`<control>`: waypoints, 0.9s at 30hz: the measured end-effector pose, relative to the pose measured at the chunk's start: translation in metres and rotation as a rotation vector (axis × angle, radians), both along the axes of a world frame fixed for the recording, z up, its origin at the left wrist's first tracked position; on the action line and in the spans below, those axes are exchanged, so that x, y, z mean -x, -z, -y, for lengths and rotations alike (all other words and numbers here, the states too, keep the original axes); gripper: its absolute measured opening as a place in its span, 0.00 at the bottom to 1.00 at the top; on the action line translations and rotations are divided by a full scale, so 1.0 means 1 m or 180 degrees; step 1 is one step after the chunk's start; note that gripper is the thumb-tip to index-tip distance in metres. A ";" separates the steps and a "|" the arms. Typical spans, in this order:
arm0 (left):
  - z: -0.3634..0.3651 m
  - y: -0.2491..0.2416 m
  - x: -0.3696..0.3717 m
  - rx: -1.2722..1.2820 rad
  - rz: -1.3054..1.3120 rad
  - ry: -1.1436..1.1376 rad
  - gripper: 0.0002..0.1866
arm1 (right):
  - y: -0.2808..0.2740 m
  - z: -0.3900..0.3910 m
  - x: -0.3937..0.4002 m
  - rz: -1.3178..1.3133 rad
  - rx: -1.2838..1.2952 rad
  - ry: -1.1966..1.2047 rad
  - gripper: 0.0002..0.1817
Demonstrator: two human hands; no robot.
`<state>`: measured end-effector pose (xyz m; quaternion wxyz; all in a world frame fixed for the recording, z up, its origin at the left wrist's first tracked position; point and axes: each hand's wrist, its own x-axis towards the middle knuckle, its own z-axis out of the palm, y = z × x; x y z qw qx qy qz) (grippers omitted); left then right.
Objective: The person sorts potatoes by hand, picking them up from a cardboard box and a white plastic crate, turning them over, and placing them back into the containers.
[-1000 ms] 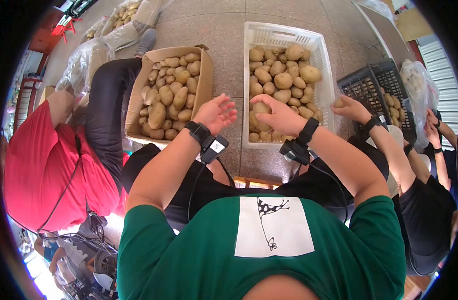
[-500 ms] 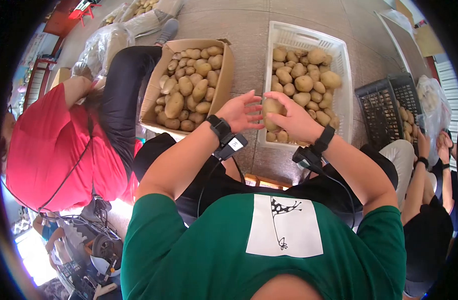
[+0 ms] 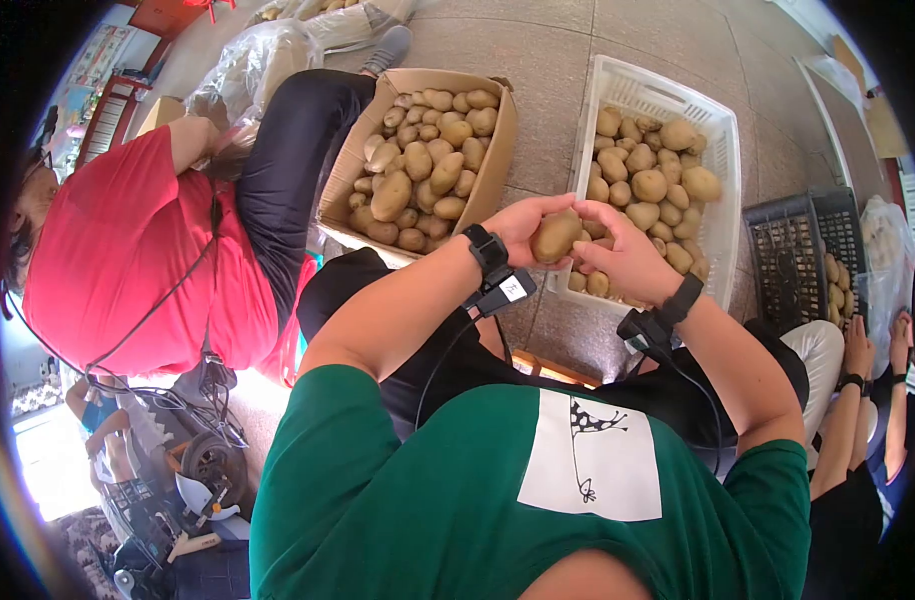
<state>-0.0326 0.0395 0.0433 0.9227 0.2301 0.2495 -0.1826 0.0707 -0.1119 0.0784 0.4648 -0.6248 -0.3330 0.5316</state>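
Note:
A large brown potato [image 3: 556,236] is held between my two hands, above the near left corner of the white plastic crate [image 3: 730,180]. My left hand [image 3: 526,226] is closed round its left side. At its right edge my right hand [image 3: 628,252] touches it with bent fingers; some fingertips are hidden, and whether they grip it is unclear. The crate below holds many potatoes [image 3: 650,186]. To the left stands a cardboard box [image 3: 500,150], also full of potatoes [image 3: 391,197].
A person in a red shirt [image 3: 148,260] sits at the left, beside plastic bags [image 3: 253,65]. At the right stands a black crate [image 3: 783,245] with potatoes, near another person's hands [image 3: 858,350] and a clear plastic bag [image 3: 883,240].
The view has shifted, so the boxes appear further right. My left hand has closed on the potato, which my right hand held before. The right hand's fingers now sit at its right edge.

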 end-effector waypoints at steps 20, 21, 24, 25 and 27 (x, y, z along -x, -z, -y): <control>-0.084 0.070 0.051 -0.0791 -0.1438 -0.1980 0.17 | 0.015 0.023 -0.007 0.0595 0.0130 -0.0188 0.22; -0.084 0.069 0.053 -0.0796 -0.1432 -0.1976 0.17 | 0.016 0.024 -0.008 0.0718 0.0155 -0.0239 0.22; -0.086 0.071 0.055 -0.1196 -0.2438 -0.2776 0.17 | 0.015 0.028 -0.009 0.0955 0.0234 -0.0341 0.23; -0.090 0.079 0.058 -0.1290 -0.2470 -0.2879 0.15 | 0.014 0.029 -0.009 0.1074 0.0301 -0.0403 0.23; -0.094 0.086 0.062 -0.1383 -0.2493 -0.2960 0.14 | 0.019 0.031 -0.010 0.1207 0.0314 -0.0448 0.23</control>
